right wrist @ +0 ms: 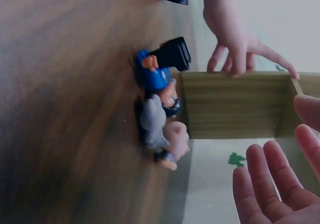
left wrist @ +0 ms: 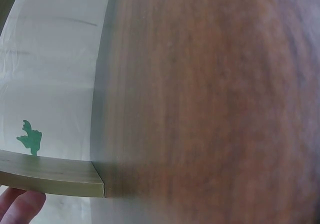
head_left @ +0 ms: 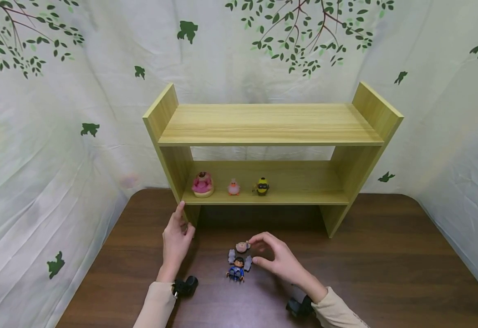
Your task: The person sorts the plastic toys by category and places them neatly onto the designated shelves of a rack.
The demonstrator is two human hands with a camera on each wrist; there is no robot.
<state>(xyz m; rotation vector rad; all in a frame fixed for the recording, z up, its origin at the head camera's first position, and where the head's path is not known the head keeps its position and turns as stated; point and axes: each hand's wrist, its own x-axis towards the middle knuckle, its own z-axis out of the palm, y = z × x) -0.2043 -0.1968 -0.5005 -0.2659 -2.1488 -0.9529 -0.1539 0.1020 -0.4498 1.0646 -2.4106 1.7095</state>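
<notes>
My left hand [head_left: 176,239] touches the front edge of the wooden shelf unit's left side panel [head_left: 168,171], index finger stretched up along it. In the left wrist view its fingertips [left wrist: 27,206] rest against the panel [left wrist: 55,176]. Over the table, my right hand [head_left: 277,257] hovers with fingers bent and spread, holding nothing, beside a small group of toys. These are a blue-clad, black-haired toy figure [head_left: 236,271], small grey toys [head_left: 248,263] at its sides and a pale pink toy [head_left: 242,247] behind. My right index fingertip overlaps the pink toy's edge in the head view.
On the middle shelf [head_left: 304,182] stand a pink bear figure [head_left: 202,185], a small pink-and-white bird figure [head_left: 233,187] and a yellow-and-black figure [head_left: 262,187]. The upper shelf [head_left: 272,125] has raised sides. A leaf-printed white curtain [head_left: 112,100] surrounds the brown table [head_left: 370,255].
</notes>
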